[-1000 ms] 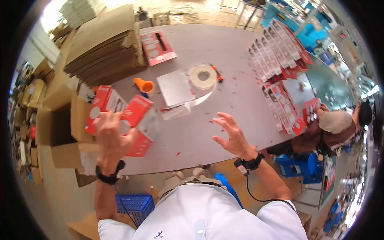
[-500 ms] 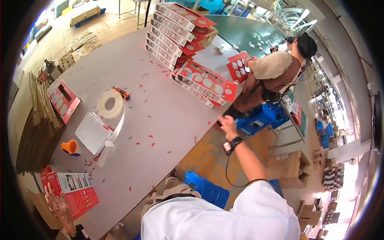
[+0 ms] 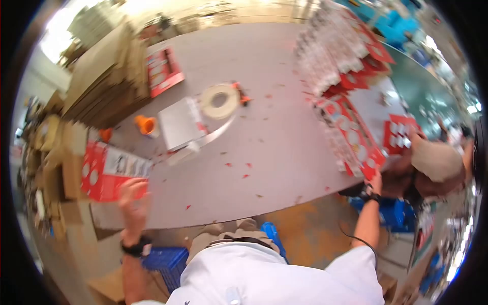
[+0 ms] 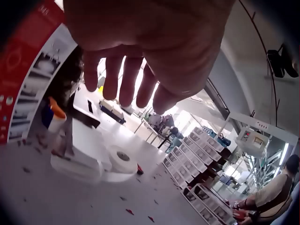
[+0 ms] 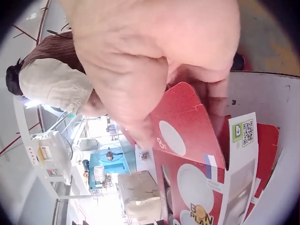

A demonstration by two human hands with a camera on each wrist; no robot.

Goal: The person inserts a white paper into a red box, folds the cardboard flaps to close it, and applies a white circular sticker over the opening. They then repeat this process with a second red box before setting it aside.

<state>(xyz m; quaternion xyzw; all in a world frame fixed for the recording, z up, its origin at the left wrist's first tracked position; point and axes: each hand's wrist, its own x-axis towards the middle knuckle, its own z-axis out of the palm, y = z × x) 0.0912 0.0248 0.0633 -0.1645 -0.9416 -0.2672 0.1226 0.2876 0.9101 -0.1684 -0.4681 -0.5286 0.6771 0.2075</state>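
At the table's right edge, my right hand (image 3: 373, 184) grips the near end of a red printed carton (image 3: 358, 140) in a low pile. The right wrist view shows thumb and fingers pinching the carton's end flap (image 5: 180, 124). My left hand (image 3: 134, 206), blurred, is raised beside a red-and-white box (image 3: 109, 175) at the table's left end. In the left wrist view its fingers (image 4: 110, 77) are straight and hold nothing, and the box's printed side (image 4: 23, 79) stands beside them.
A tall stack of cartons (image 3: 330, 48) stands behind the low pile, and another person (image 3: 437, 162) handles a red sheet at right. White sheets (image 3: 178, 127), a tape roll (image 3: 207, 104) and an orange cup-like object (image 3: 146, 124) lie mid-left. Flat cardboard (image 3: 99, 76) is stacked behind.
My left hand has come off the red box, now set at the table's left end. The right hand has reached rightward and taken hold of a carton flap. The head view swung right, then back.
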